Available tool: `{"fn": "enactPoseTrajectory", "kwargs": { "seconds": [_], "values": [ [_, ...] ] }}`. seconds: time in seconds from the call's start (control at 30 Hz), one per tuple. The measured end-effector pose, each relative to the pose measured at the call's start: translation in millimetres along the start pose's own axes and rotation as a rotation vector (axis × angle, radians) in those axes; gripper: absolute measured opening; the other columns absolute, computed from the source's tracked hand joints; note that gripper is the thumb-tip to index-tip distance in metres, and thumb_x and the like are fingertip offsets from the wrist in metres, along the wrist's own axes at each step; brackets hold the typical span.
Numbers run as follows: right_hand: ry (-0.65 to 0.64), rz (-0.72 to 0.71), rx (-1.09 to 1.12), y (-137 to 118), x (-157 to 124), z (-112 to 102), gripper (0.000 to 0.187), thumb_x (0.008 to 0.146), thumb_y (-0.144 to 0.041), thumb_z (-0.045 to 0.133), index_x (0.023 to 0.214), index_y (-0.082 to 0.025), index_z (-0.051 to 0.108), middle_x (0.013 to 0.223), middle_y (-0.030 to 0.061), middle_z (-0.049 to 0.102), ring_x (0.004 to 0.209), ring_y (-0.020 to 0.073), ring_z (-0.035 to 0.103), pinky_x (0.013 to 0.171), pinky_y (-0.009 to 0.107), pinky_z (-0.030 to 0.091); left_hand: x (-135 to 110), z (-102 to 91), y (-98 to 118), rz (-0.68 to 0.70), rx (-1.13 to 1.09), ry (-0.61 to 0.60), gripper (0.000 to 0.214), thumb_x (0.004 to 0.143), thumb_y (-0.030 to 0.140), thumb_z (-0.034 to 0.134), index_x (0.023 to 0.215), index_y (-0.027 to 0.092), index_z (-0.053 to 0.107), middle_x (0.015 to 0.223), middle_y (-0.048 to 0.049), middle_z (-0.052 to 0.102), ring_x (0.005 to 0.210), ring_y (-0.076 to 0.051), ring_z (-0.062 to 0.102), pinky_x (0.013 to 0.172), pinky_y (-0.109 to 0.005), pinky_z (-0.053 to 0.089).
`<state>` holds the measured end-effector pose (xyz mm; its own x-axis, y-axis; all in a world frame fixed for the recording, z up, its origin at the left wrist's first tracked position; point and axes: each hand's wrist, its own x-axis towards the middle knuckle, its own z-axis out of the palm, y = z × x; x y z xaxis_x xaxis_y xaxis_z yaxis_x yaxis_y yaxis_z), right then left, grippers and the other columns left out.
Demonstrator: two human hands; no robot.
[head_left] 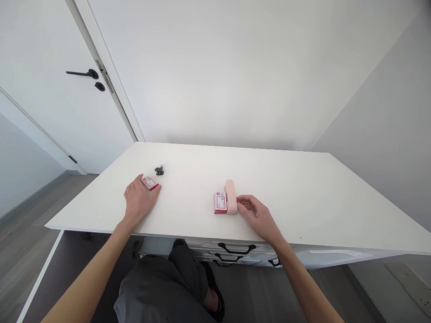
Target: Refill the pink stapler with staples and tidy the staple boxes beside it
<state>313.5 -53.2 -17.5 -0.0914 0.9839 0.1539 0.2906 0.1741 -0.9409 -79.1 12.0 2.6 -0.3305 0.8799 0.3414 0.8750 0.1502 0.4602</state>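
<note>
On the left part of the white tabletop, my left hand [138,201] is closed around a small red-and-white box [150,182], thumb on its right and fingers along its left. Two more such boxes, it seems, lie stacked near the middle; the top red-and-white box [220,201] shows its label. Against their right side rests a long pink stapler [230,197] with rounded ends. My right hand [257,216] has its fingers curled, with thumb and index fingertips at the stapler's right edge. Just beyond my left hand are small black clips [159,170].
The white tabletop [286,179] backs onto a wall. Below its front edge are drawers with black handles [236,248], and an open cabinet space is at the left. A white door with a black lever handle [82,73] stands at the back left.
</note>
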Motion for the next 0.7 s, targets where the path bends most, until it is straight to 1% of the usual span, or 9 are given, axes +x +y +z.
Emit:
{"fn": "enactPoseTrajectory", "kwargs": {
  "seconds": [0.1,0.17,0.23,0.3,0.37,0.47,0.57,0.63,0.7],
  "values": [
    [0.001,0.001,0.001,-0.1,0.0,0.4,0.031,0.097,-0.048,0.06,0.116,-0.025,0.067,0.119,0.0085,0.073,0.108,0.0257,0.068,0.1,0.044,0.054,-3.6,-2.6,3.4,0.038,-0.027,-0.008,0.078,0.089,0.054,0.059,0.15,0.009,0.04,0.146,-0.0219,0.055,0.14,-0.044,0.044,0.118,-0.061,0.032],
    [0.0,0.004,0.002,0.0,0.1,0.5,0.03,0.097,-0.047,0.06,0.116,-0.025,0.067,0.119,0.0081,0.073,0.108,0.0251,0.068,0.101,0.044,0.053,-10.1,-5.2,11.1,0.088,-0.058,0.029,0.075,0.09,0.054,0.06,0.149,0.011,0.041,0.146,-0.0208,0.055,0.139,-0.042,0.046,0.117,-0.059,0.035],
    [-0.001,0.005,0.002,-0.1,0.1,0.5,0.029,0.097,-0.047,0.06,0.116,-0.025,0.067,0.119,0.0077,0.073,0.109,0.0246,0.068,0.101,0.043,0.053,-18.8,-7.6,23.7,0.166,-0.119,0.076,0.071,0.091,0.053,0.062,0.148,0.015,0.043,0.145,-0.0186,0.055,0.137,-0.038,0.049,0.115,-0.056,0.038],
    [-0.001,0.006,-0.001,-0.2,0.0,0.4,0.029,0.097,-0.047,0.06,0.116,-0.025,0.067,0.119,0.0076,0.073,0.108,0.0244,0.068,0.1,0.042,0.053,-28.8,-9.0,41.0,0.274,-0.201,0.069,0.069,0.091,0.052,0.065,0.147,0.019,0.043,0.144,-0.016,0.056,0.135,-0.034,0.051,0.115,-0.053,0.041],
    [-0.005,0.006,-0.005,-0.5,-0.2,0.4,0.029,0.097,-0.047,0.06,0.116,-0.025,0.067,0.119,0.0076,0.073,0.108,0.0244,0.068,0.099,0.042,0.053,-39.4,-9.4,62.0,0.405,-0.281,-0.033,0.067,0.091,0.052,0.067,0.146,0.022,0.043,0.148,-0.0139,0.055,0.138,-0.032,0.051,0.116,-0.05,0.041],
    [-0.004,0.006,-0.01,-0.9,-0.2,0.6,0.03,0.097,-0.048,0.06,0.115,-0.025,0.067,0.118,0.0075,0.073,0.108,0.0245,0.068,0.098,0.042,0.053,-54.5,-8.4,94.8,0.546,-0.329,-0.293,0.06,0.092,0.055,0.068,0.141,0.027,0.047,0.158,-0.0095,0.047,0.145,-0.03,0.045,0.118,-0.05,0.039],
    [0.0,0.002,-0.013,-1.5,0.3,0.7,0.031,0.097,-0.049,0.06,0.115,-0.025,0.067,0.118,0.0078,0.073,0.107,0.0247,0.068,0.097,0.041,0.054,-65.1,-5.6,120.3,0.58,-0.352,-0.465,0.072,0.09,0.056,0.069,0.15,0.031,0.039,0.154,-0.0076,0.053,0.146,-0.031,0.043,0.118,-0.051,0.039],
    [0.0,0.0,-0.013,-2.1,0.7,0.5,0.032,0.097,-0.05,0.06,0.115,-0.025,0.067,0.118,0.0082,0.074,0.106,0.0248,0.068,0.095,0.041,0.054,-68.6,-2.7,130.7,0.573,-0.359,-0.532,0.079,0.09,0.055,0.07,0.156,0.033,0.032,0.15,-0.0068,0.057,0.147,-0.031,0.042,0.117,-0.052,0.039],
    [0.0,0.001,-0.012,-2.7,1.0,0.4,0.032,0.097,-0.05,0.059,0.114,-0.025,0.067,0.117,0.0081,0.074,0.107,0.0249,0.068,0.095,0.041,0.054,-69.9,0.8,136.4,0.563,-0.362,-0.574,0.082,0.089,0.054,0.071,0.157,0.033,0.03,0.15,-0.0064,0.058,0.146,-0.032,0.042,0.117,-0.053,0.038]
  ]
}}
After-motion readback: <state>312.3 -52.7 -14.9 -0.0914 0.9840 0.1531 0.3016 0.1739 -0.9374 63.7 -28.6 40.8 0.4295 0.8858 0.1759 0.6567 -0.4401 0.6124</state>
